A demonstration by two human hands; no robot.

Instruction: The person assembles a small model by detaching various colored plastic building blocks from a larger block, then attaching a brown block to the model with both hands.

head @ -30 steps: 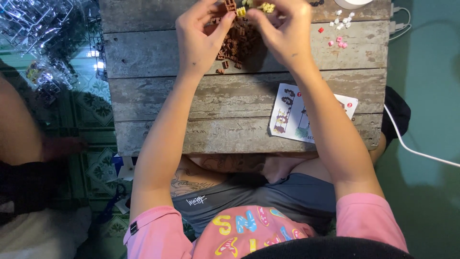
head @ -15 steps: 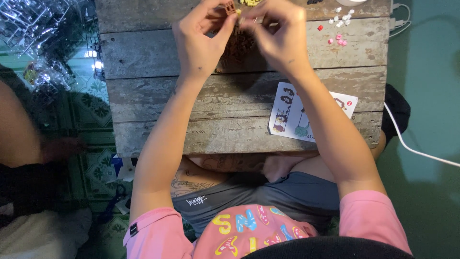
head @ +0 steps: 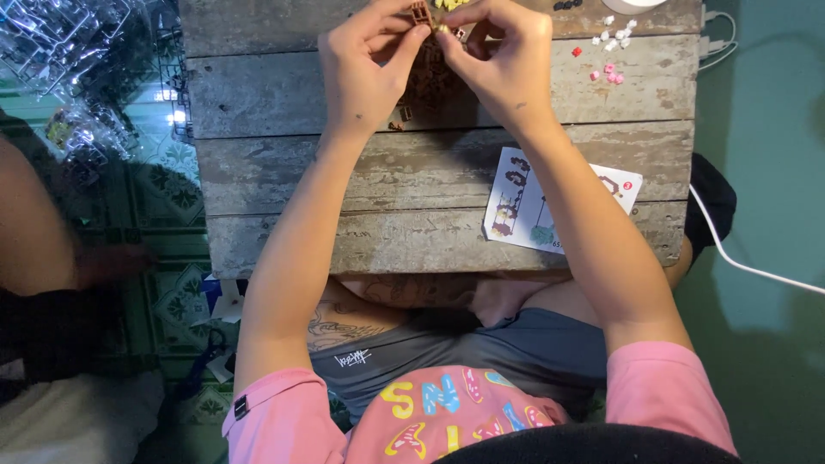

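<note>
Over the far edge of the weathered plank table [head: 284, 172], my left hand [head: 365, 69] and right hand [head: 507, 64] meet, fingertips pinched together on a small brown brick piece [head: 421, 14]. Directly beneath them lies a heap of brown bricks [head: 425, 82]. Well off to my right, a scatter of pink and white bricks [head: 608, 51] sits on the wood. Nearer my lap, by my right forearm, the printed instruction sheet [head: 516, 206] lies flat on the planks.
</note>
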